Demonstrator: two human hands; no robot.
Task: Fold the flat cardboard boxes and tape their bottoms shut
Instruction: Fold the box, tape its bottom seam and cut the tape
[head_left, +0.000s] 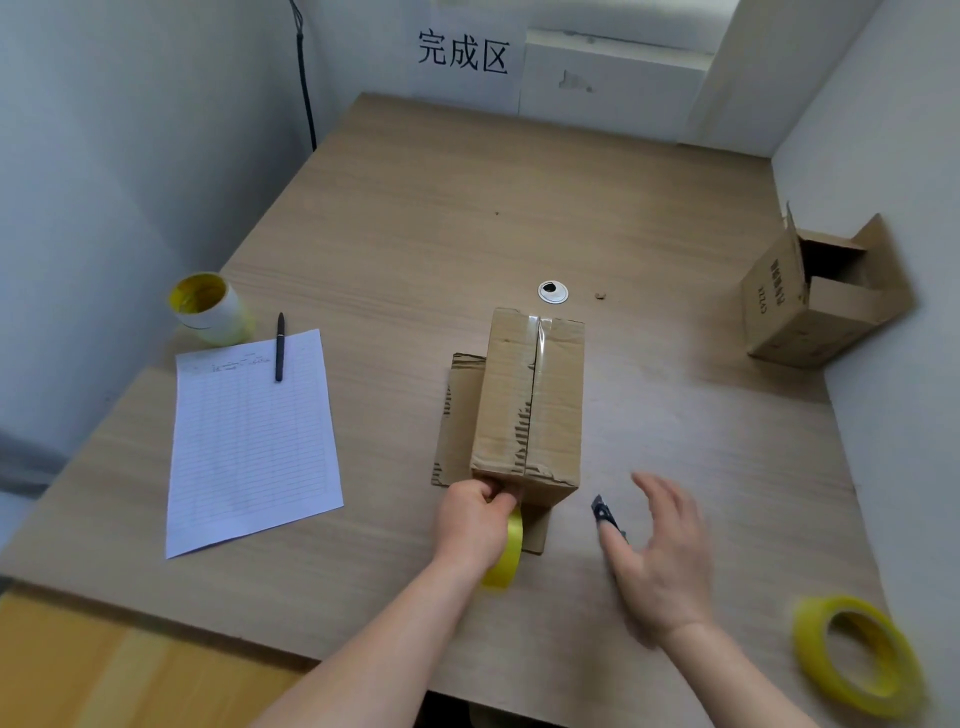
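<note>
We see the box (530, 395) mid table (415, 208), bottom up, tape along its seam; left hand (472, 519) grips the tape roll (506, 556) at the near edge; right hand (660, 556) spread, empty, beside the cutter (602, 512). Cutting is left, we judge.

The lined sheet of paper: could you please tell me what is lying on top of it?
A black pen lies across the far edge of the sheet; anything underneath is hidden.

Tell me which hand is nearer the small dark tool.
Right. The right hand is just beside the tool, thumb by it; the left hand, farther left, grips the tape roll against the box.
</note>
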